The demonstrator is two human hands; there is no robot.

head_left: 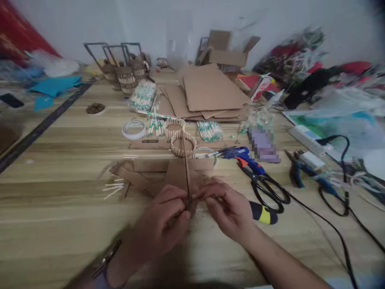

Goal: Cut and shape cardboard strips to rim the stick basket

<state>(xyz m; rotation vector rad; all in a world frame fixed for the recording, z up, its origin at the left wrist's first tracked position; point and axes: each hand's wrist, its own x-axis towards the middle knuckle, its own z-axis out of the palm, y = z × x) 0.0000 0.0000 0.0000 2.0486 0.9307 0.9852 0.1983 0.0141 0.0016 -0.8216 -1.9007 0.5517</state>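
Note:
My left hand (164, 224) and my right hand (227, 208) meet low in the middle of the view, both pinched on the near end of a thin brown cardboard strip (186, 164) that stands on edge and runs away from me. Under the hands lie flat cardboard pieces (144, 172). Just beyond stand two small rings of wooden sticks (182, 144). A few loose pale sticks (112, 188) lie to the left. The whole view is blurred by motion.
Right of my hands lie black-handled scissors (269, 190), a blue glue gun (240, 154), a yellow-and-black tool (263, 214), pliers (296, 170) and black cables (333, 228). Tape rolls (134, 129), stick bundles (142, 96), cardboard sheets (207, 90), an open box (225, 52) and stick baskets (123, 76) fill the far table.

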